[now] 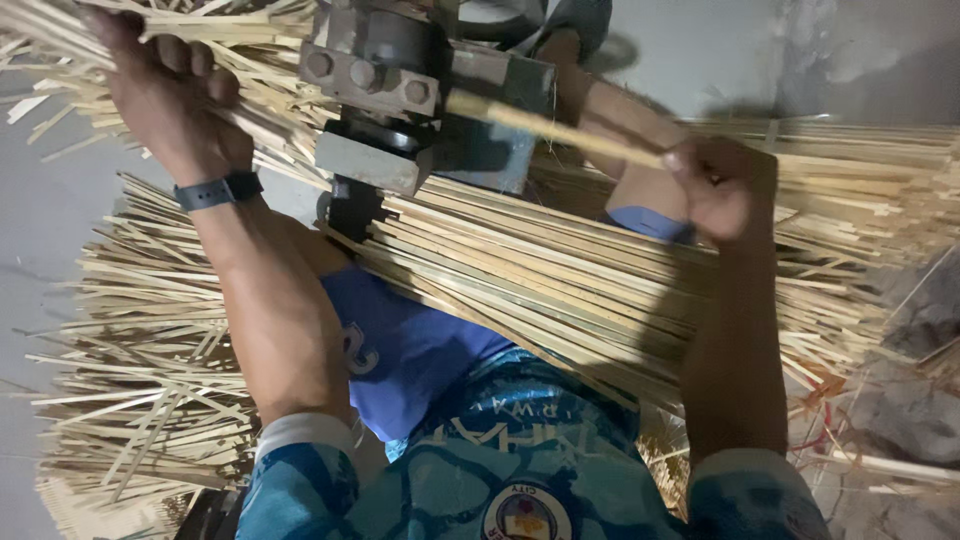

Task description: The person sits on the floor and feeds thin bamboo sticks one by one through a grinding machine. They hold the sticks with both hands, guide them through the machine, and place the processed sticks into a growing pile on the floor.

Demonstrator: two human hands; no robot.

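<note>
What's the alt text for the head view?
Right hand grips a bamboo strip at a grey metal machine; left hand, wristband below it, grasps strips at upper left. Split bamboo piles cover the lap and floor.

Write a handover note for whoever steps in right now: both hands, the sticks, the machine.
Left hand: closed on thin pale bamboo strips at the far side of the grey metal machine.
Right hand: gripping one pale bamboo stick, its tip at the machine.
Across the lap: a large bundle of split bamboo sticks; more lie piled on the floor.
How many are processed cannot be told.
</note>
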